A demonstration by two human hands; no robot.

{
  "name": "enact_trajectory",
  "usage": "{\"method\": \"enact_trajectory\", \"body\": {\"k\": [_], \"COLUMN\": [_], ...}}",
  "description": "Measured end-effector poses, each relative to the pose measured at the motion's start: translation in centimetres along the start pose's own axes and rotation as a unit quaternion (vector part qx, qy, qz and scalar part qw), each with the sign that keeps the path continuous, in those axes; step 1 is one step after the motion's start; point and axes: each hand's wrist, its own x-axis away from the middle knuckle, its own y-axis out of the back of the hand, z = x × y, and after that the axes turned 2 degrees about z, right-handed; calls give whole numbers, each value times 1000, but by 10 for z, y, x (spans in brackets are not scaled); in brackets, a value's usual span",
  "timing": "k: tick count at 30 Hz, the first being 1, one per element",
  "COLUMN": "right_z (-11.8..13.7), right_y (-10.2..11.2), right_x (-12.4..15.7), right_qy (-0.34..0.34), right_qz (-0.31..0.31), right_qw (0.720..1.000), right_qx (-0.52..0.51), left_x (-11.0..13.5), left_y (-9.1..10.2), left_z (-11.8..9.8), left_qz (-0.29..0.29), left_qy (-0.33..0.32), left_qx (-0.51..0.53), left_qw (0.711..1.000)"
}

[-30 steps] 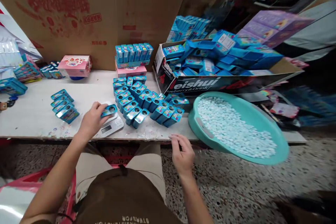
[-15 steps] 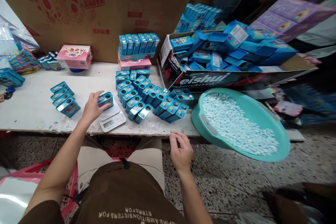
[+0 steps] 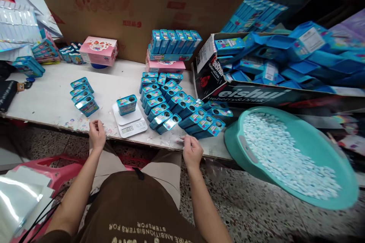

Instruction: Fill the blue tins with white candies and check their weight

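A small blue tin (image 3: 127, 104) stands upright on the pan of a white digital scale (image 3: 131, 130), whose display shows digits. Left of the scale, at the table's front edge, my left hand (image 3: 97, 135) is closed, its fingers curled and apart from the tin. My right hand (image 3: 193, 152) is at the same edge with thumb and fingers pressed together; whatever it may hold is too small to make out. Just beyond it stand rows of open blue tins (image 3: 159, 111). Several more tins (image 3: 85, 97) form a short row on the left.
A teal basin (image 3: 288, 193) of pale blue candies (image 3: 285, 155) juts over the table's right front edge. Behind it, a black carton (image 3: 242, 95) is heaped with blue tins. Pink boxes (image 3: 99, 51) and a tall cardboard sheet (image 3: 159, 3) line the back.
My left hand has let go of the tin on the scale and drawn back to the table edge. My right hand stays near the edge. The view has shifted left.
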Motion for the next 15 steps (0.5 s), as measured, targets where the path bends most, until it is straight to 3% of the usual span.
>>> {"method": "enact_trajectory", "body": {"k": [4, 9, 12, 15], "right_z": [-8, -15, -17, -19], "right_y": [-15, -24, -27, -29], "right_x": [-8, -8, -6, -5], "right_qy": [-24, -16, -9, -5], "right_qz": [10, -12, -21, -27], "right_qw": [1000, 998, 998, 997], "right_qx": [12, 51, 62, 73], "left_x": [4, 4, 1, -12], "left_y": [-4, -6, -7, -13], "left_z": [9, 10, 2, -18], "left_qz": [26, 11, 9, 9], "left_qy": [-23, -32, -38, -107], "left_qx": [-65, -82, -60, -50], "left_qw": [997, 996, 997, 993]}}
